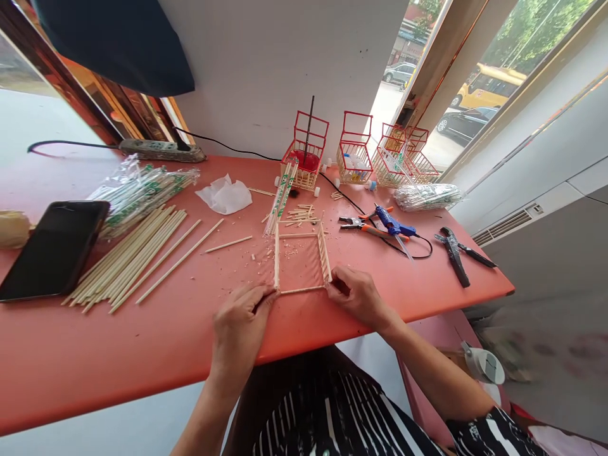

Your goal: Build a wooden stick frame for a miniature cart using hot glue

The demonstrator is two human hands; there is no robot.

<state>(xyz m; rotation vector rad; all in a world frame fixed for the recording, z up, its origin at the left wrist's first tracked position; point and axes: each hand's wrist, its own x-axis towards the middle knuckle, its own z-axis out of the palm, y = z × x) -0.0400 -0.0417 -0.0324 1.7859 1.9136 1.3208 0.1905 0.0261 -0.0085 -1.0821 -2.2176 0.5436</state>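
Observation:
A small open frame of pale wooden sticks (302, 289) stands on the red table in front of me. Its right side has a row of short slats, and thin bars join the two sides at front and back. At its near left corner my left hand (244, 311) pinches the frame, thumb and fingers together. My right hand (357, 292) grips the near right corner, its fingers curled. Behind the frame lie short cut stick pieces (303, 215) and wood crumbs. A pile of long round sticks (135, 253) spreads out to the left.
Little red-trimmed stick carts (355, 155) line the wall. Pliers (375, 228), a blue glue gun (392, 221) and black-handled cutters (458, 256) lie right. A phone (54, 250), wrapped sticks (142, 190), crumpled tissue (225, 194) and a power strip (161, 151) are left.

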